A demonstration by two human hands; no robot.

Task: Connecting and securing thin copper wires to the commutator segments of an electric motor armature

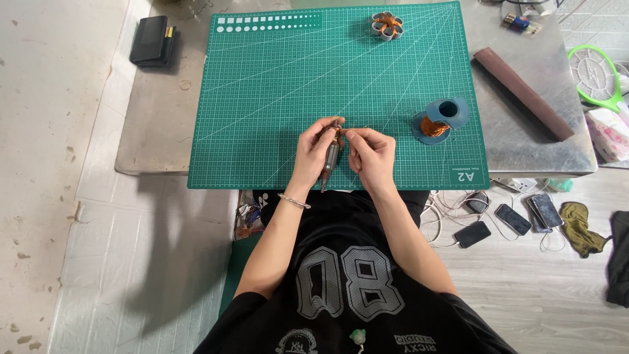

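Observation:
My left hand point(316, 149) grips a small motor armature point(331, 157), a grey metal shaft with a copper-wound core, held over the near edge of the green cutting mat point(275, 85). My right hand point(370, 152) pinches a thin copper wire at the armature's top end, fingertips touching those of the left hand. A blue spool of copper wire point(440, 120) lies on the mat to the right of my hands. A small round stator piece with copper windings point(386, 25) rests at the mat's far edge.
The mat covers a grey metal table point(524, 124). A long brown bar point(522, 93) lies at the right, a black pouch point(152, 40) at the far left. Several phones point(514, 219) with cables lie on the floor at right, beside a green racket-shaped swatter point(595, 75).

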